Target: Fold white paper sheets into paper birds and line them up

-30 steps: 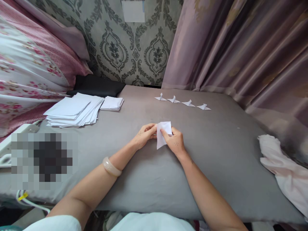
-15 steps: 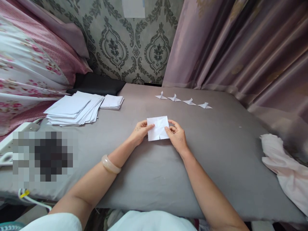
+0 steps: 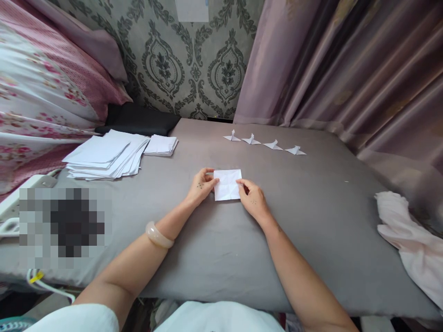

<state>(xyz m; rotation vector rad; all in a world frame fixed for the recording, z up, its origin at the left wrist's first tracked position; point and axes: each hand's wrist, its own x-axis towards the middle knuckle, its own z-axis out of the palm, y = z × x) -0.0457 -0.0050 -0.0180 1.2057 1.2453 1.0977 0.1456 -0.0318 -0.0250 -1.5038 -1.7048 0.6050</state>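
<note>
A creased white square of paper [image 3: 227,185] is held between my two hands near the middle of the grey-covered surface [image 3: 221,249]. My left hand [image 3: 203,186] pinches its left edge, thumb on top and fingers at the side and behind. At the right edge, my right hand [image 3: 253,195] pinches it the same way with thumb and forefinger. Fold lines cross the sheet. Beyond it stand several folded paper birds [image 3: 251,139] in a slanting row.
At the left lies a large stack of white paper [image 3: 104,157], with a smaller stack of paper squares [image 3: 161,145] beside it. A power strip [image 3: 24,196] and cables are at the far left. Crumpled pale cloth [image 3: 404,230] lies at the right edge; curtains [image 3: 304,64] hang behind.
The paper has turned slightly and lies squarer and lower between my hands. The slit seen at its near edge no longer shows. My right fingers have drawn in toward the right edge.
</note>
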